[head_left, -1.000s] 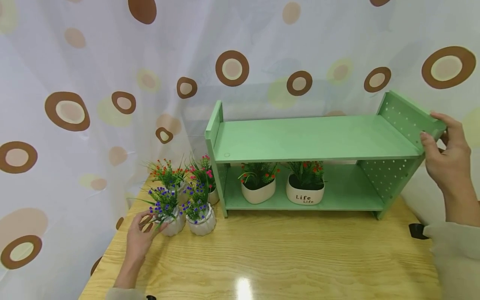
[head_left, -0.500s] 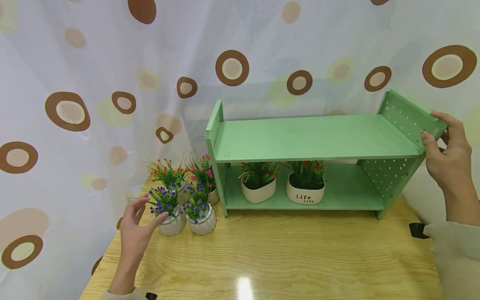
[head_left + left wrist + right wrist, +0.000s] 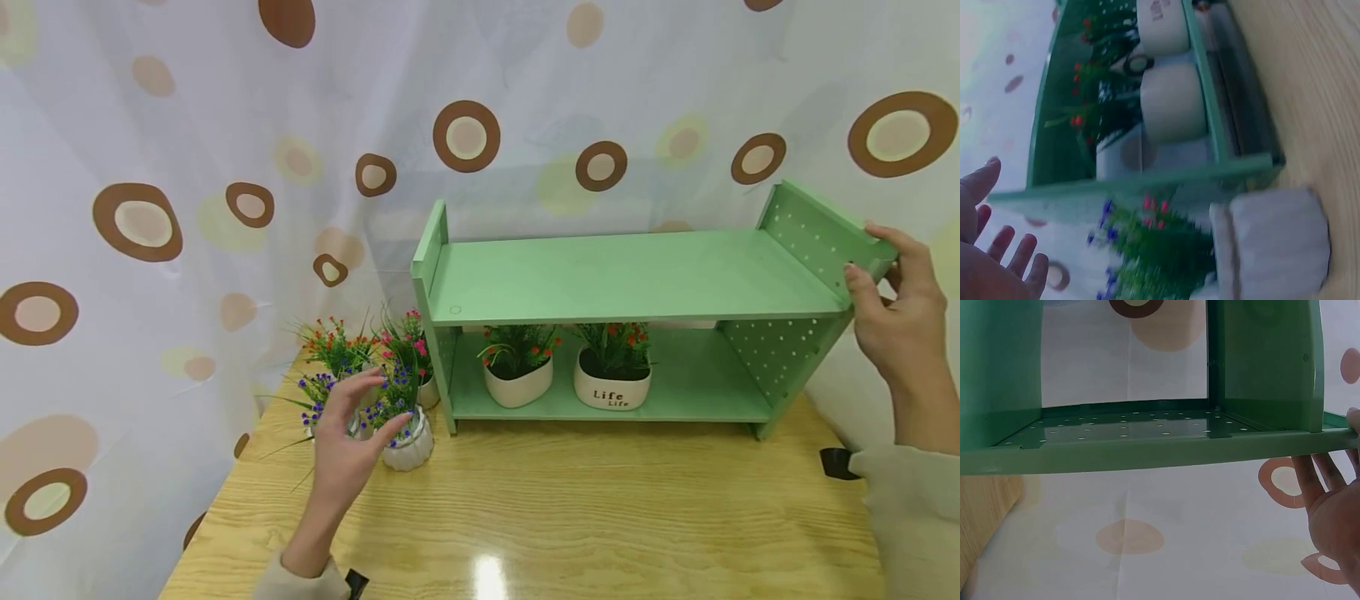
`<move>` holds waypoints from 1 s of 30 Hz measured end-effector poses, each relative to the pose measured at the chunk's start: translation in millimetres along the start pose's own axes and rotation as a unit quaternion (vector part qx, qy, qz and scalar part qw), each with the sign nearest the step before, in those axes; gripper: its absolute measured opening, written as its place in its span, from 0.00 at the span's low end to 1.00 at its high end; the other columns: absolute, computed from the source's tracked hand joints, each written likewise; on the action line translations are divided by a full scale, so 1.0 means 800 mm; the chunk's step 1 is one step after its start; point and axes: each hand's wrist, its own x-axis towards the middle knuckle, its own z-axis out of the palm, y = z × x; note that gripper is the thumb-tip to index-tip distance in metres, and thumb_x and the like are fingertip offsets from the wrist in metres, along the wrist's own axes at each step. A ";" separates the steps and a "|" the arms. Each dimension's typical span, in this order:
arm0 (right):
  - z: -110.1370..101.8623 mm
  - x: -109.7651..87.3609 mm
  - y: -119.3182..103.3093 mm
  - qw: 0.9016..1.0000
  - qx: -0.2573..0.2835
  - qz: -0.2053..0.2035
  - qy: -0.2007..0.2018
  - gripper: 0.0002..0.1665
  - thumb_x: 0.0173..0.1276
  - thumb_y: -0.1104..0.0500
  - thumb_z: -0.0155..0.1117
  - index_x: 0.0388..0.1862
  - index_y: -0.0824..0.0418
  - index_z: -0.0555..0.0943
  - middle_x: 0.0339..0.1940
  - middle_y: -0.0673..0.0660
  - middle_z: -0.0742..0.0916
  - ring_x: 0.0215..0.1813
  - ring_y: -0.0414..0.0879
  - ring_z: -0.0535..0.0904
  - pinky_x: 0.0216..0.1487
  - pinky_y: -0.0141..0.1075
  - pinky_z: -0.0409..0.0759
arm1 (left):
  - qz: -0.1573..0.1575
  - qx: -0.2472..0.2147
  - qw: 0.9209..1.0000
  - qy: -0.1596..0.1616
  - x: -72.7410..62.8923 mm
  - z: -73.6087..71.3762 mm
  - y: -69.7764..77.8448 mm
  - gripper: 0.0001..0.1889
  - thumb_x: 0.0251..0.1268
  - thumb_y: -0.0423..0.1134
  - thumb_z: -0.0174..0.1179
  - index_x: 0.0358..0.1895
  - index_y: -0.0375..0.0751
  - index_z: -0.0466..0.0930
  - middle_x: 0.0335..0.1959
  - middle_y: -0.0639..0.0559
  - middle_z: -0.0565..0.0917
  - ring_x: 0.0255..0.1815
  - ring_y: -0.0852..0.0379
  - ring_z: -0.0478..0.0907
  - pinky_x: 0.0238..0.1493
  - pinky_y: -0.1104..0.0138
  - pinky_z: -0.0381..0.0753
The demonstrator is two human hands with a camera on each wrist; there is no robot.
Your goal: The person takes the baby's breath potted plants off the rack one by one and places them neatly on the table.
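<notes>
My left grip [image 3: 348, 437] is released, fingers and thumb curved with a gap between them, at the lower left of the head view. It is in front of the left blue-flowered plant [image 3: 315, 390], covering most of that one's white pot, and my thumb overlaps the right blue-flowered plant [image 3: 407, 446], which stands upright in a ribbed white pot on the worktop [image 3: 600, 508]. Whether my fingertips touch its leaves I cannot tell from there; in the left wrist view they spread apart at the lower left corner.

Just behind these, left of centre, are a red-flowered plant [image 3: 333, 346] and a pink-flowered plant [image 3: 416, 343], the latter close beside the left end of the green two-tier shelf [image 3: 637, 271].

My right grip [image 3: 900, 312], at the right edge of the frame, is grasping the upper front corner of that shelf's perforated end panel [image 3: 813, 237], thumb on the inner face and fingers around the edge.

On the lower tier, mid-frame, two oval white pots with red-flowered greenery stand apart: a plain pot [image 3: 519, 387] and, right of it, a pot lettered "Life" [image 3: 611, 390]. Behind everything hangs a white sheet printed with brown rings [image 3: 525, 83].
</notes>
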 end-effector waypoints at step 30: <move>0.001 0.000 0.002 1.000 0.004 -0.010 0.000 0.32 0.82 0.52 0.50 0.81 0.34 0.61 0.77 0.50 0.72 0.72 0.33 0.69 0.60 0.17 0.73 | -0.167 0.000 0.980 -0.105 0.034 0.196 -0.072 0.35 0.67 0.44 0.72 0.72 0.33 0.69 0.71 0.32 0.70 0.74 0.35 0.68 0.71 0.44 0.76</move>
